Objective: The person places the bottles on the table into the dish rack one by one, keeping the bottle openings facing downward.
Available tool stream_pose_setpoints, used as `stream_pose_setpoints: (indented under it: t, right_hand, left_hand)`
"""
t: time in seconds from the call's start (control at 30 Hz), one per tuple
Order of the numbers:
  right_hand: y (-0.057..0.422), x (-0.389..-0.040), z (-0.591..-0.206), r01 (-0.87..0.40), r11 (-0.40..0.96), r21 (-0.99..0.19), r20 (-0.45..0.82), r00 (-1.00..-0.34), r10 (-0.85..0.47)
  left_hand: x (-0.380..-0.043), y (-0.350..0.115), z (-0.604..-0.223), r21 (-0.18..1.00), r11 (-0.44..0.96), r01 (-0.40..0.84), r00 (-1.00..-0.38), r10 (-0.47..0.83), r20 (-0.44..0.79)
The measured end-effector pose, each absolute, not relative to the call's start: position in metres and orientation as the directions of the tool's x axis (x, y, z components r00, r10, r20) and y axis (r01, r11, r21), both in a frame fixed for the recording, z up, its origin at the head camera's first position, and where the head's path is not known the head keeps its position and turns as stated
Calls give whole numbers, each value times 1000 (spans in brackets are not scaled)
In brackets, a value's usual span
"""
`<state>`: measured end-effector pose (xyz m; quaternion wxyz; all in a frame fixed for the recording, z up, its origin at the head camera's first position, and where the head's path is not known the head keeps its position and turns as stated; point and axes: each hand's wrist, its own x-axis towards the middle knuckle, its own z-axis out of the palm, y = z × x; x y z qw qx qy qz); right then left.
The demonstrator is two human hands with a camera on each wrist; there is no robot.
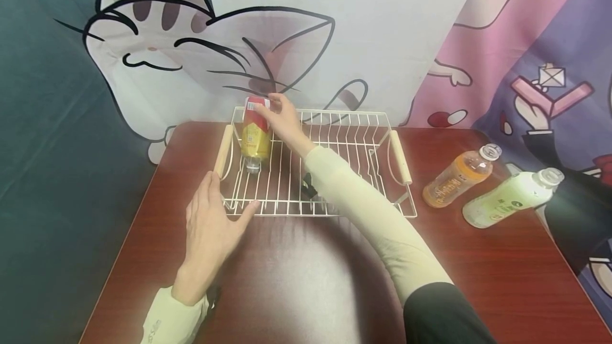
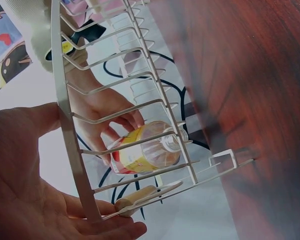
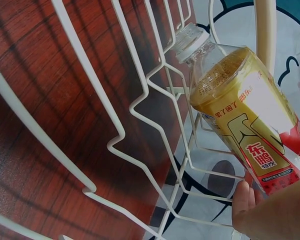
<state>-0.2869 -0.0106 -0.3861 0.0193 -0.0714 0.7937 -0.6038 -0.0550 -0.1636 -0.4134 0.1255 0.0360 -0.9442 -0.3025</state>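
A clear drink bottle (image 1: 255, 134) with a red and yellow label lies tilted in the left end of a white wire rack (image 1: 334, 145), its neck towards the front. My right hand (image 1: 286, 121) grips it near its base, with the thumb on the red part of the label. In the right wrist view the bottle's cap (image 3: 191, 44) is close to the rack wires, and the fingers are partly hidden behind the bottle. My left hand (image 1: 210, 227) rests at the rack's front left corner, fingers straight beside the wooden handle (image 1: 223, 150) and thumb by the front rail.
On the right of the red-brown table (image 1: 296, 280) stand an orange drink bottle (image 1: 456, 175) and a light green bottle (image 1: 509, 199). Another wooden handle (image 1: 400, 158) is at the rack's right end. A cartoon cloth (image 1: 392, 25) hangs behind the table.
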Motion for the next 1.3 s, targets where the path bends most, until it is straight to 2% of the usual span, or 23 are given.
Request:
stream_pose_setpoints:
  t: [0.5, 0.9, 1.1, 1.3]
  right_hand:
    - [8, -290, -375, -96, 180, -979, 75, -990, -119]
    - [44, -286, -333, -151, 263, -953, 125, -986, -111]
    - [62, -271, -310, -172, 270, -947, 150, -984, -100]
    - [84, -242, -298, -175, 258, -950, 155, -983, -97]
  left_hand:
    - [-59, -158, -413, 581, 814, 14, -971, -127, 202]
    - [-58, -157, -411, 587, 810, 5, -971, -136, 197]
    - [-56, -159, -412, 588, 809, -1, -968, -149, 203]
    - [-54, -158, -415, 580, 815, -9, -967, -154, 201]
